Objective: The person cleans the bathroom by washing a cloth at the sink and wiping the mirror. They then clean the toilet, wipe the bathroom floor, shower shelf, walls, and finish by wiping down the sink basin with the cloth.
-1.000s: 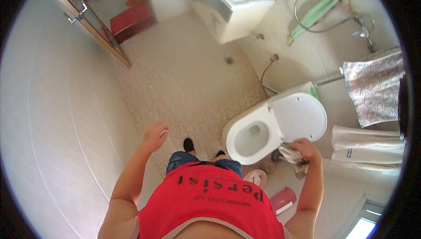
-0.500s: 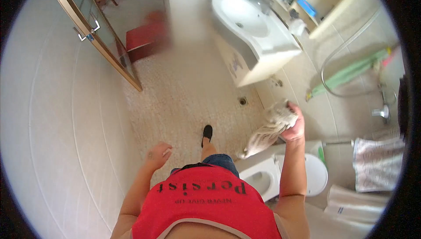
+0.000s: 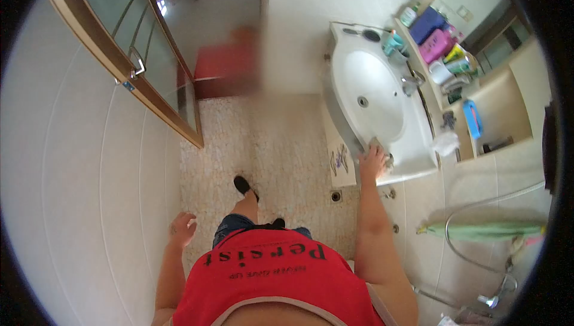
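My right hand [image 3: 373, 163] rests at the near front edge of the white washbasin [image 3: 412, 161], gripping a greyish cloth [image 3: 390, 160]. Only small parts of the cloth show around the fingers; the rest is hidden under the hand. The cloth touches the basin's rim. My left hand [image 3: 183, 228] hangs low beside my body near the tiled wall, holding nothing, its fingers loosely bent and apart.
A glass door [image 3: 128, 57] stands ajar on the left, with a red object [image 3: 224, 69] beyond it. Bottles and a pink container [image 3: 435, 46] crowd the shelf behind the faucet [image 3: 412, 82]. A floor drain [image 3: 336, 196] and a shower hose [image 3: 457, 218] lie to the right.
I have moved forward toward the washbasin. My right hand has carried the cloth from above the toilet onto the basin's edge. My left hand still hangs at my side.
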The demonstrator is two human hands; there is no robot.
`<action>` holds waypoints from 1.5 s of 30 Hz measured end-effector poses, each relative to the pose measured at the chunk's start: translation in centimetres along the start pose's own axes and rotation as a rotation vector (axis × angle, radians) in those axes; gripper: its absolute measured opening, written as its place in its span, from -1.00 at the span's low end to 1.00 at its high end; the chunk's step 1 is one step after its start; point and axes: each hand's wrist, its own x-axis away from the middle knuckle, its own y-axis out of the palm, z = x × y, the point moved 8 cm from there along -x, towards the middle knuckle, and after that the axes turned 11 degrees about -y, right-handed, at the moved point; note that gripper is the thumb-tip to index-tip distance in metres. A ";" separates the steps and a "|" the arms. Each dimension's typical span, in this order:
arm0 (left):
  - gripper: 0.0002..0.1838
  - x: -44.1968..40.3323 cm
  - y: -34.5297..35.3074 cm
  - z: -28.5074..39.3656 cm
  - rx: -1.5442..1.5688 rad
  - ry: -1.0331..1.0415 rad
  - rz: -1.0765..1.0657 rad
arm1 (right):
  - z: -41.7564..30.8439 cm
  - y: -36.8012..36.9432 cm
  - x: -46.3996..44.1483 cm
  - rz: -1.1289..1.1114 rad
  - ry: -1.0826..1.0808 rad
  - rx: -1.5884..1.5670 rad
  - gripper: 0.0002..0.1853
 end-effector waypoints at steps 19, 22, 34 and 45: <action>-0.80 -47.3 -7.1 31.1 0.035 0.639 -0.161 | -12.5 4.8 -21.6 0.213 0.463 -0.748 -0.59; -0.79 -49.0 -8.3 38.2 0.201 0.677 -0.246 | -22.4 -3.4 -33.7 0.446 0.531 -1.709 -0.60; -0.84 -59.2 -20.1 36.2 0.345 0.211 0.178 | -49.0 -34.8 -58.4 1.438 -0.788 -0.494 -0.35; -0.42 -64.4 -27.4 55.7 0.454 0.932 0.327 | -33.8 -3.0 -63.3 1.032 0.033 -1.315 -0.48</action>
